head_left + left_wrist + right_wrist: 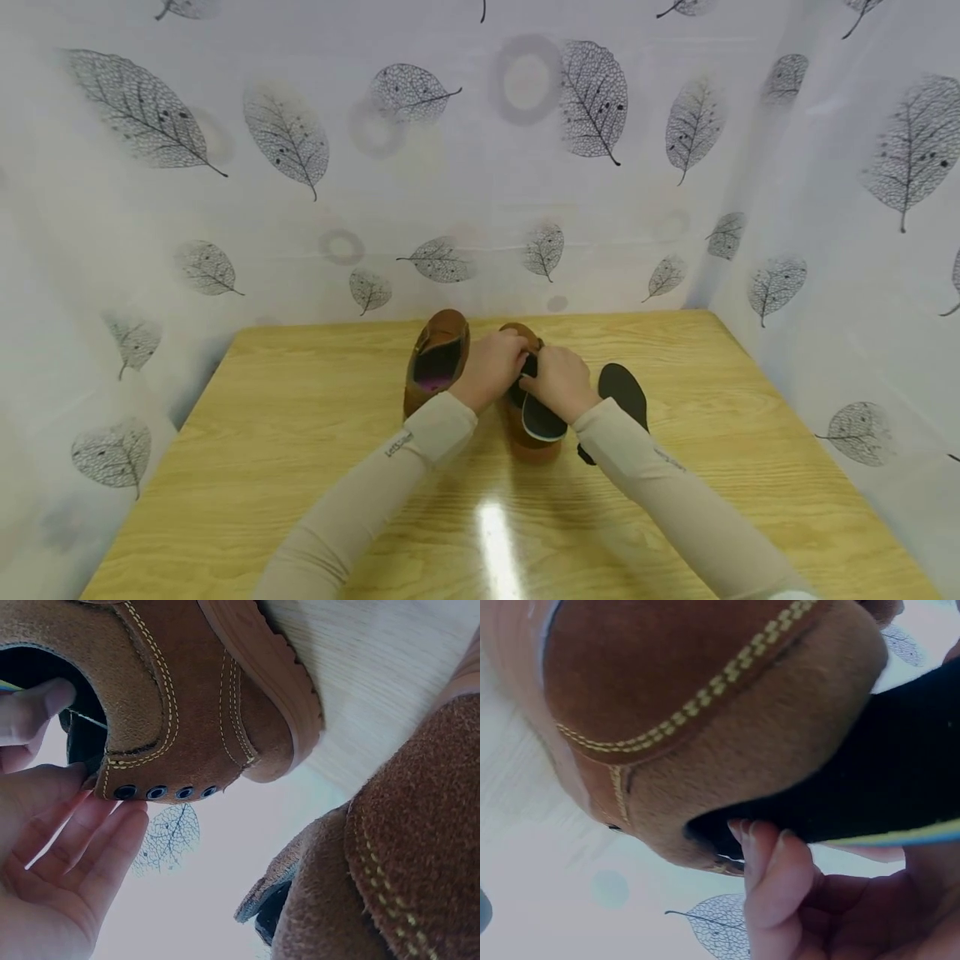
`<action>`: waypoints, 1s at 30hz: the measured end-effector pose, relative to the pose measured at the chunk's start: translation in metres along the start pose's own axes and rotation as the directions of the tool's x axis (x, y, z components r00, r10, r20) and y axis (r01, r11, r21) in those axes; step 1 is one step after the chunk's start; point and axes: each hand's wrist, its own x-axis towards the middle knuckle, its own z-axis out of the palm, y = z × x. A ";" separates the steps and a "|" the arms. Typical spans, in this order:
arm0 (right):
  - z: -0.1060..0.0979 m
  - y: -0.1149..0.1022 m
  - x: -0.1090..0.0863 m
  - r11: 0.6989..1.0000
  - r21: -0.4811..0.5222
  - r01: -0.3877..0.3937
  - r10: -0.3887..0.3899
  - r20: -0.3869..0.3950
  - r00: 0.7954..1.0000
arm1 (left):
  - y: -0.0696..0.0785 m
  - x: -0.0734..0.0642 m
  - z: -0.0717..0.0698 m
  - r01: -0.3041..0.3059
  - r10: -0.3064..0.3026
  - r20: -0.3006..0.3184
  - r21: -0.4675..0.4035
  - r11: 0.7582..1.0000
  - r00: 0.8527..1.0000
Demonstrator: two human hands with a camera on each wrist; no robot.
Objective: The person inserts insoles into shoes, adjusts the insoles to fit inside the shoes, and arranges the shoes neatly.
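Observation:
A brown suede lace-up shoe [534,452] with yellow stitching sits between both hands. My left hand [491,362] pinches the eyelet edge of its opening, thumb inside and fingers outside; in the left wrist view a row of dark eyelets [156,793] shows there. The right hand [558,382] grips a black insole [900,765] with a yellow and blue edge. One end of this insole is inside the shoe, hidden, while its rounded other end sticks out over the heel. To the left stands the matching brown shoe [411,398], its opening facing up.
On the wooden table [315,433], a second black insole [624,390] lies to the right, partly behind the right forearm. A small black piece [587,455] shows beside that sleeve. A white leaf-patterned curtain [465,192] stands behind the table and along both sides.

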 end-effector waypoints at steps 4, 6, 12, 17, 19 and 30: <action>0.002 0.002 0.000 1.000 0.003 -0.018 0.018 -0.017 1.000 | 0.002 0.000 0.001 -0.006 0.006 -0.009 0.016 1.000 1.000; 0.003 0.003 0.000 1.000 0.004 -0.025 0.025 -0.020 0.999 | 0.002 0.000 0.002 -0.011 0.011 -0.017 0.017 1.000 1.000; 0.003 0.003 -0.013 0.999 -0.029 0.017 -0.016 0.021 1.000 | 0.004 -0.001 0.005 -0.002 0.002 -0.007 -0.012 1.000 1.000; -0.006 -0.003 -0.039 0.996 -0.016 0.092 -0.091 0.031 0.995 | 0.006 -0.003 0.003 0.012 -0.012 0.010 0.001 1.000 1.000; -0.009 -0.006 -0.049 0.994 -0.018 0.109 -0.108 0.019 0.994 | 0.006 -0.004 0.002 0.021 -0.021 0.009 0.008 1.000 1.000; -0.017 -0.016 -0.081 0.995 -0.013 0.097 -0.097 0.011 0.995 | 0.005 -0.005 0.002 0.017 -0.017 -0.018 0.004 1.000 1.000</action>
